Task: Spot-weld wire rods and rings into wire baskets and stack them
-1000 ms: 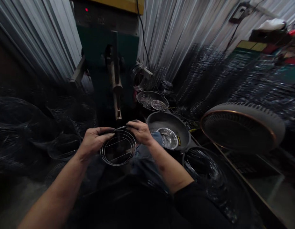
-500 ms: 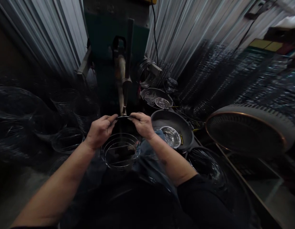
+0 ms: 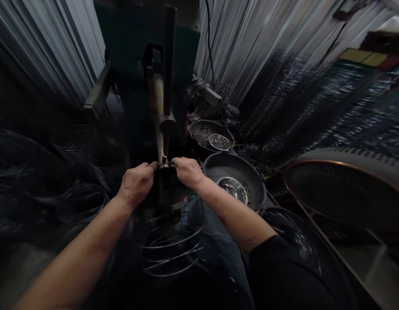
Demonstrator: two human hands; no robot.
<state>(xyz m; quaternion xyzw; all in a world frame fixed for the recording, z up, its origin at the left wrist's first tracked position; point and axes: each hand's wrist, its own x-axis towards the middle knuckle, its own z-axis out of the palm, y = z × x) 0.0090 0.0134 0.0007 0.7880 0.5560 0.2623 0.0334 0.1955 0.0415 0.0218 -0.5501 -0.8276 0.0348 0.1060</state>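
Note:
My left hand [image 3: 136, 184] and my right hand [image 3: 188, 173] pinch a short stretch of thin metal wire [image 3: 163, 164] between them. That wire sits at the lower tip of a machine's welding electrode [image 3: 164, 146], touching or nearly touching it. Below my hands, a round frame of wire hoops [image 3: 170, 254] hangs over my lap, dim and partly hidden by my forearms. I cannot tell whether the pinched wire belongs to this frame. A denim-covered leg [image 3: 199, 228] lies under my right forearm.
A dark green machine [image 3: 131, 38] with a wooden-handled lever [image 3: 156, 97] stands ahead. To the right are a grey pan [image 3: 233, 178] holding a steel bowl [image 3: 232, 190] and a second pan [image 3: 210, 135]. Wire baskets [image 3: 79, 202] stand left; a large round basket [image 3: 344, 189] stands right.
Both hands have risen toward the electrode tip, carrying the wire up to it. The hoop frame now shows lower, below my hands, rather than between them.

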